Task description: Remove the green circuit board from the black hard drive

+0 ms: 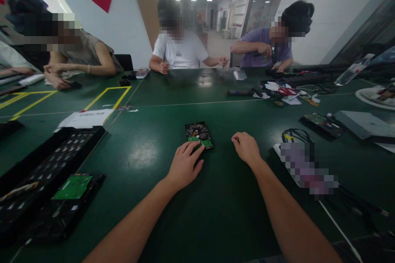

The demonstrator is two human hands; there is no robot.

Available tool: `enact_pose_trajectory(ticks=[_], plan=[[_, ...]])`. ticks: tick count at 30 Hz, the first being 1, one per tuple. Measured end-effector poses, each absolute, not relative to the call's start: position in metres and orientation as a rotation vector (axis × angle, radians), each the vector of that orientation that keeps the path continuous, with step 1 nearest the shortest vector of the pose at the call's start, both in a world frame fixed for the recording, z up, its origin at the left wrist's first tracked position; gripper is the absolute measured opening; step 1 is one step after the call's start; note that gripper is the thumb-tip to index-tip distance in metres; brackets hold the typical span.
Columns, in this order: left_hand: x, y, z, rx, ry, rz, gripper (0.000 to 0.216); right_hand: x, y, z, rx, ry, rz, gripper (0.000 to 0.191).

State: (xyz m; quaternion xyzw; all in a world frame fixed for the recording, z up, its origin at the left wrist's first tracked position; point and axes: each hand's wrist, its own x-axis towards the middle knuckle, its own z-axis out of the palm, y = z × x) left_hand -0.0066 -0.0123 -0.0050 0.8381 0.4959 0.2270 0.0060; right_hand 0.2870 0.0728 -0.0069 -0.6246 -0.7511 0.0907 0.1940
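A hard drive point(199, 130) with a green circuit board lies flat on the dark green table in front of me. My left hand point(186, 163) rests at its near edge, fingers stretched out and the fingertips touching the board. To the right of the drive, apart from it, my right hand point(247, 148) is held low over the table. Its thumb and index finger are pinched together; a tiny yellowish spot shows there, too small to name.
At left stand a long black tray point(40, 168) and another drive with a green board point(73, 187). To the right are a phone-like device point(296, 168) with cables, another hard drive point(321, 125) and a grey metal box point(364, 123). Several people sit across the table, near a plastic bottle point(353, 72).
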Motion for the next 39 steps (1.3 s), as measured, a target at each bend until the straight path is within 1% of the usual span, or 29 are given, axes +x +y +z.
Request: enact_pose_trajectory(ticks=[14,29,32,37,39], plan=[[-0.008,-0.013,-0.004,2.614,1.549,0.685,0.055,0.295,0.077,-0.001,-1.886,-2.001,0.267,0.026],[-0.003,-0.015,0.003,2.652,1.576,0.605,0.050,0.298,0.077,0.004,-1.887,-1.871,0.299,0.015],[-0.003,-0.017,0.008,2.646,1.590,0.589,0.045,0.296,0.075,0.009,-1.872,-1.863,0.308,0.016],[-0.018,-0.023,0.016,2.616,1.584,0.597,0.029,0.291,0.072,0.017,-1.842,-1.859,0.330,0.018],[-0.026,-0.025,0.017,2.593,1.587,0.621,0.028,0.289,0.072,0.019,-1.830,-1.855,0.333,0.019]])
